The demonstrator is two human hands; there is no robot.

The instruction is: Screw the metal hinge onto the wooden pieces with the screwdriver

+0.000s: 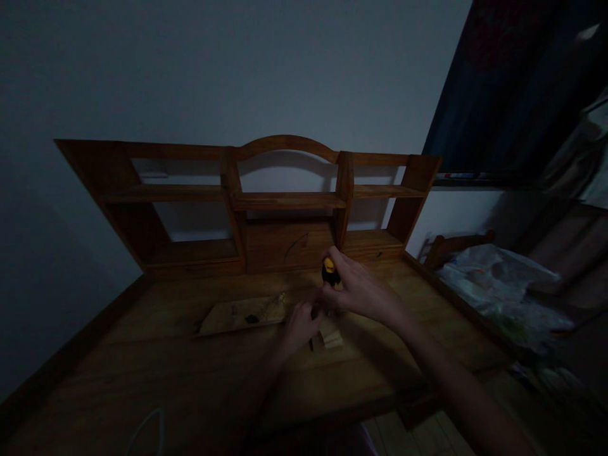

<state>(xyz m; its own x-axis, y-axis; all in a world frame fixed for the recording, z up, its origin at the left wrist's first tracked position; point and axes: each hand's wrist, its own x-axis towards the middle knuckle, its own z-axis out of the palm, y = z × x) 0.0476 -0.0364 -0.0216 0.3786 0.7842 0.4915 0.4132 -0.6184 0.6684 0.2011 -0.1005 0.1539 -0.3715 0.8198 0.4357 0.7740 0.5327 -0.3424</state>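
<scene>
My right hand [354,288] is closed around a stubby yellow-and-black tool [329,272], holding it upright above the desk; its lower end is hidden, so its exact kind cannot be told. Just below and to the left, my left hand [302,323] has its fingers curled together, close to my right fingertips. What they pinch is too dark to make out. Small pale wood pieces [331,338] lie under and beside my hands. A long flat wooden board [242,315] with a pointed left end and a dark knot rests left of my left hand.
A wooden shelf unit [289,201] stands along the back of the desk [190,373] against the wall. Beyond the raised right edge is a clear plastic bag [498,285] near a wooden chair back [456,244]. A white cable [160,421] curves at the front left. The room is dim.
</scene>
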